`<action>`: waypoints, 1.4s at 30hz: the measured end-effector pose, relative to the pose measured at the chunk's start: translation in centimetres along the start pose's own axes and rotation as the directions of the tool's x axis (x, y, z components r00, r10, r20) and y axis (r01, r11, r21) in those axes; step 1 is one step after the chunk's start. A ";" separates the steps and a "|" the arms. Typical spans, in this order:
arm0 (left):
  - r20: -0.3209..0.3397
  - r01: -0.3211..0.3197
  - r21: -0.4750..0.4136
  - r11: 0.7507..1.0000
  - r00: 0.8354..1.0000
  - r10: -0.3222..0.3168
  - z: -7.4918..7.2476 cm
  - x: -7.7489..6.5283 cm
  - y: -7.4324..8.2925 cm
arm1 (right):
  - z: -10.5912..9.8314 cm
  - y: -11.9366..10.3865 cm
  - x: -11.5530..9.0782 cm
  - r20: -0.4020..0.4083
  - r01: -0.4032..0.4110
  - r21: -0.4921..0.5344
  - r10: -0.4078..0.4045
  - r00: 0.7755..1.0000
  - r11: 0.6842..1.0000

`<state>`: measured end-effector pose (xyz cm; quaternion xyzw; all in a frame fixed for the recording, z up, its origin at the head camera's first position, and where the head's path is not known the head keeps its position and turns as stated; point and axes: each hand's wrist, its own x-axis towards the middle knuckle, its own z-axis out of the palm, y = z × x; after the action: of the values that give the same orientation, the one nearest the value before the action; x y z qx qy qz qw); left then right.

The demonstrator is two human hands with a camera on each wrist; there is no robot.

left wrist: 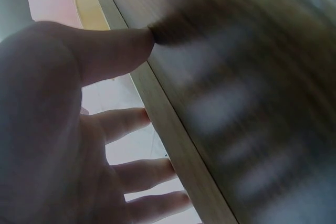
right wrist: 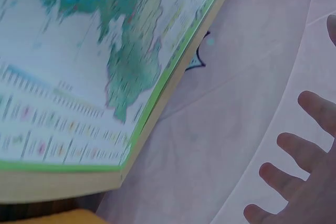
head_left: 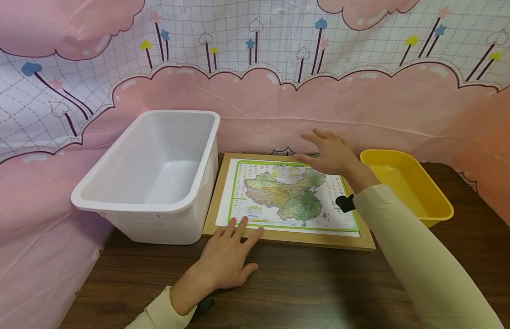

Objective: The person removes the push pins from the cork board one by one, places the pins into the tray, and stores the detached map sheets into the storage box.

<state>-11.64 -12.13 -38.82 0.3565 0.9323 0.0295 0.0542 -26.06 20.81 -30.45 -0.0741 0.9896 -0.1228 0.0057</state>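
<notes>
A printed map (head_left: pixel 285 196) with a green border lies flat on a wooden board (head_left: pixel 312 239) on the table. My left hand (head_left: pixel 225 260) is at the board's front edge, fingers spread and their tips over that edge; whether they press on it I cannot tell. In the left wrist view, the thumb (left wrist: pixel 118 51) sticks out past the board's edge. My right hand (head_left: pixel 333 155) is above the board's far right part with its fingers spread and nothing in them. The right wrist view shows these fingers (right wrist: pixel 299 150) apart from the map, in front of the pink cloth.
A large white tub (head_left: pixel 189 201) stands just left of the board. To the right is a yellow basin (head_left: pixel 415 183). Behind everything hangs a pink patterned cloth (head_left: pixel 259 100). Dark wood tabletop (head_left: pixel 287 283) extends in front of the board.
</notes>
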 end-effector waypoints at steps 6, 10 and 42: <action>0.010 0.003 0.001 1.000 1.000 -0.003 -0.1 0.0 0.1 | 0.7 -1.4 0.9 0.011 0.022 0.024 -0.022 1.000 0.999; 0.016 0.005 0.006 1.000 1.000 -0.005 -0.1 0.0 0.1 | 1.1 -2.5 1.4 0.013 0.039 0.026 -0.039 0.999 0.999; 0.033 0.026 0.005 1.000 0.999 -0.026 -0.6 0.6 1.1 | 2.6 -4.4 4.2 0.054 0.075 0.110 -0.082 0.995 0.991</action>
<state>-11.39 -10.94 -38.13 0.3449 0.9359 0.0207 0.0689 -29.47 15.37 -31.92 -0.1161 0.9773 -0.1743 0.0337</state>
